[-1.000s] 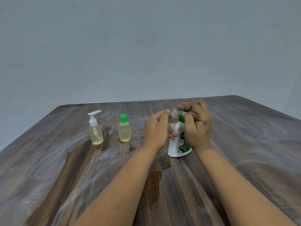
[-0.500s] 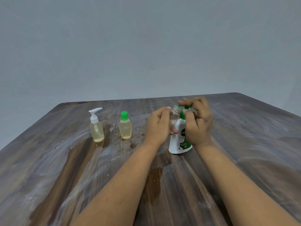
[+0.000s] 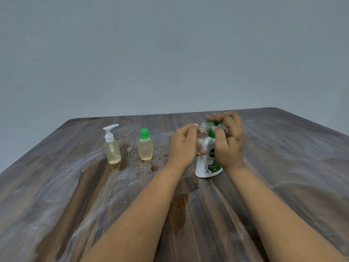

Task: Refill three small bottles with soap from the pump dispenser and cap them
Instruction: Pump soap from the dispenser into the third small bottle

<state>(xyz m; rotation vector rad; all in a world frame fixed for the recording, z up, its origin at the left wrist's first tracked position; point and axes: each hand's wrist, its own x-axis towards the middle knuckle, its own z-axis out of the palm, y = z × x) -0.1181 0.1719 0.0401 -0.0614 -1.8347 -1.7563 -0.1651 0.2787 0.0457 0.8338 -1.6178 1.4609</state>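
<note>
**Inspector A:** Largest item first?

**Inspector B:** One tabletop (image 3: 283,167), dark streaked wood grain, rounded far corners, wet patches and droplets toward the far left. Next, one white pump dispenser (image 3: 206,163), opaque plastic, rounded body, green pump head and green label panel, standing right of centre, nearer the far edge.

**Inspector A:** Hands?

**Inspector B:** Two. The right hand (image 3: 229,140) is curled over the green pump head, fingers on top. The left hand (image 3: 184,146) grips one clear small bottle (image 3: 203,131), uncapped, threaded neck tilted against the spout. Its fill level cannot be told.

**Inspector A:** Remaining bottles?

**Inspector B:** Two, upright toward the far left corner, apart from each other. One clear pump bottle (image 3: 111,148) with white pump, pale yellow liquid. One flask-shaped capped bottle (image 3: 145,147), green flip cap, same yellow liquid, nearer the hands.
</note>
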